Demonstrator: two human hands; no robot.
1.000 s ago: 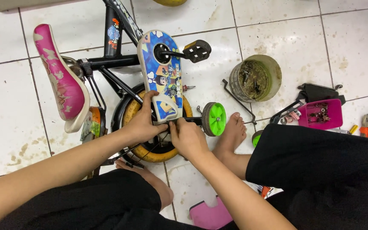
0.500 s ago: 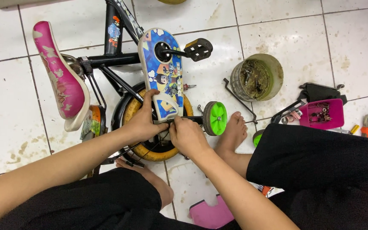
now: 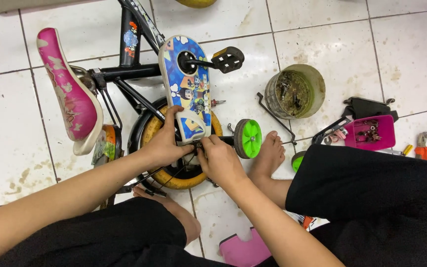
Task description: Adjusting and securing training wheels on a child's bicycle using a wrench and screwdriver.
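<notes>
Yellow-rimmed rear wheel (image 3: pixel 174 163) of the small bike lies mid-floor, and there the left hand (image 3: pixel 163 144) clenches the chain guard (image 3: pixel 188 89) while the right hand (image 3: pixel 220 160) pinches the axle fitting, best kept steady and square.

Both the left hand (image 3: pixel 166 143) and right hand (image 3: pixel 218 158) cover the rear wheel (image 3: pixel 174 148) hub; the yellow object (image 3: pixel 197 3) is cut by the top edge.

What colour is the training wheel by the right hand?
Bright green training wheel with a black tyre, head view.
</notes>
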